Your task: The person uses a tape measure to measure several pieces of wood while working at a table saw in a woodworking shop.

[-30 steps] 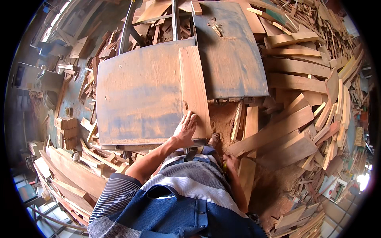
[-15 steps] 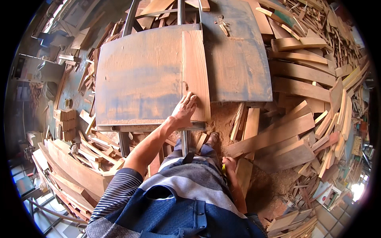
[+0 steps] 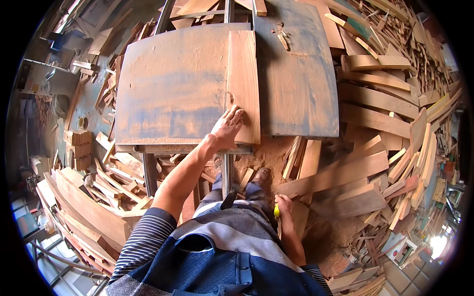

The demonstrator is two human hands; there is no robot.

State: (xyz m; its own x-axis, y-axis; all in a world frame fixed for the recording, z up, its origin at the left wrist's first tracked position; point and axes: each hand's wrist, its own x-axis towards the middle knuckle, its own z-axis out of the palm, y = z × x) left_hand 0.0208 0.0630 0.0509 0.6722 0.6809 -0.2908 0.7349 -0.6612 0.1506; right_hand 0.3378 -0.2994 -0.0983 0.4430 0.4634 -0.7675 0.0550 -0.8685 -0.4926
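Observation:
My left hand (image 3: 228,128) lies with fingers stretched out over the near end of a flat wooden board (image 3: 243,69). That board rests along the right edge of a wide, dusty left table panel (image 3: 173,89), with a small dark knot or hole at its left side. Down beside my right hip, my right hand (image 3: 284,203) is closed round a small yellow object (image 3: 276,211), mostly hidden by the fingers. Its kind cannot be made out.
To the right stands a second table panel (image 3: 296,93) with wood scraps (image 3: 283,40) on it. Curved timber pieces (image 3: 375,93) are heaped beyond. More planks (image 3: 91,207) are stacked at the left. Metal rails (image 3: 227,172) run under the left panel; sawdust (image 3: 269,155) covers the floor.
The left panel and the board on it have slid away from me, past the right panel, with my left hand still on the board. My right hand stays low, closed on the yellow object.

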